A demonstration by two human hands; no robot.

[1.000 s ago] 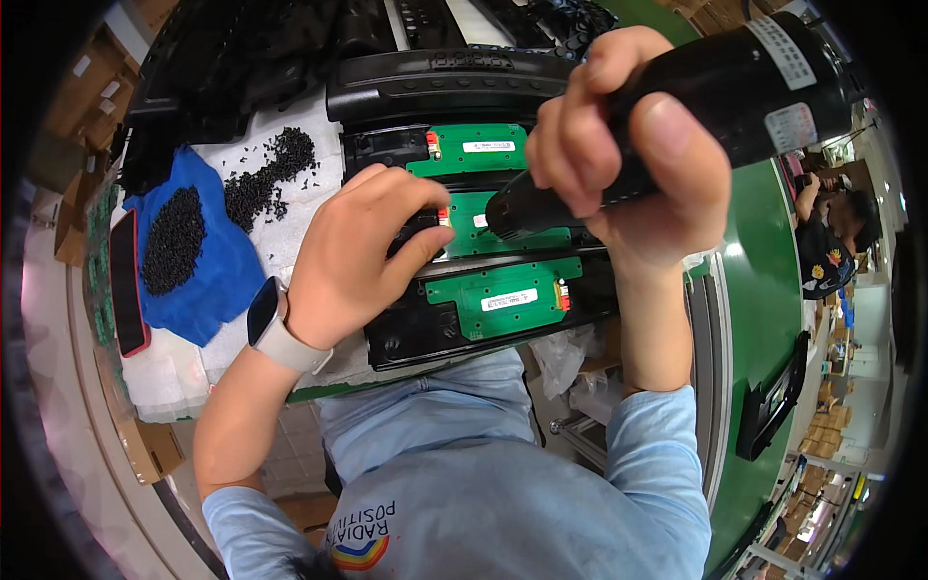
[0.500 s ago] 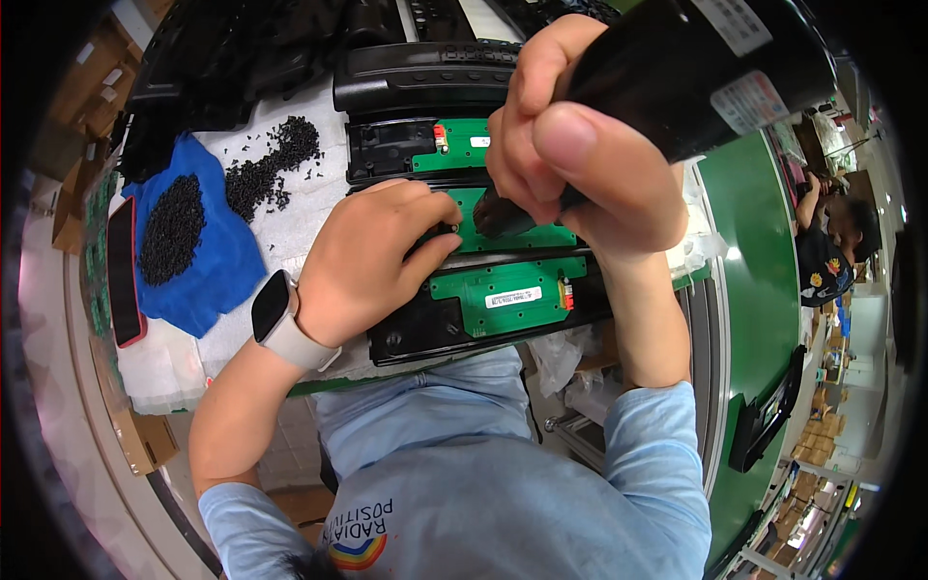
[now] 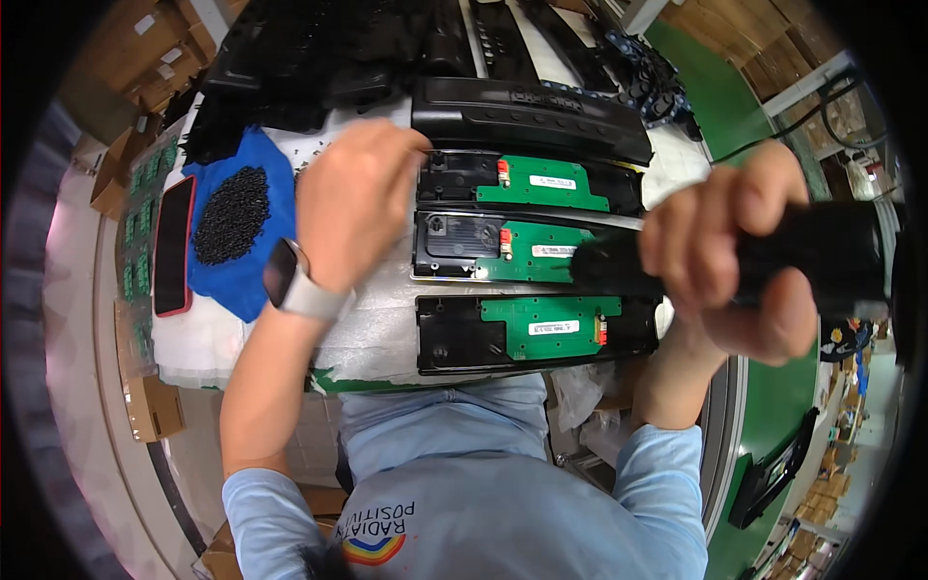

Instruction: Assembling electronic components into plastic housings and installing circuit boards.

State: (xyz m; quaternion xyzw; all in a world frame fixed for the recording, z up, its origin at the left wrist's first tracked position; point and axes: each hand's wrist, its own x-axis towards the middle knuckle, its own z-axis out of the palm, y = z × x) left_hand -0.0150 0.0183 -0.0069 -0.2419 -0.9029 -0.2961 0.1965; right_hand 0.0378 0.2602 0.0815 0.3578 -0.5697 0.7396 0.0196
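My right hand [image 3: 730,251] is wrapped round a black powered screwdriver [image 3: 846,256], its narrow end pointing left over the middle panel. Below that end lies the middle black plastic panel [image 3: 464,235] with its green circuit board [image 3: 522,263]. My left hand [image 3: 353,198], smeared by motion, hovers left of the panels with its fingers bent; whether they hold anything does not show. It covers most of a loose heap of small black screws [image 3: 307,150]. More black screws [image 3: 232,215] are piled on a blue cloth [image 3: 259,290].
Another board-fitted panel [image 3: 459,333] lies nearer me, a further one [image 3: 459,174] beyond. Behind them sits a black housing [image 3: 532,121], with more black parts [image 3: 319,58] at the back. A red-edged phone [image 3: 174,246] lies at left. A green surface [image 3: 783,396] runs along the right.
My left hand has left the middle panel and moved left toward the loose screws. My right hand has drawn the screwdriver right and lower. The head view has shifted.
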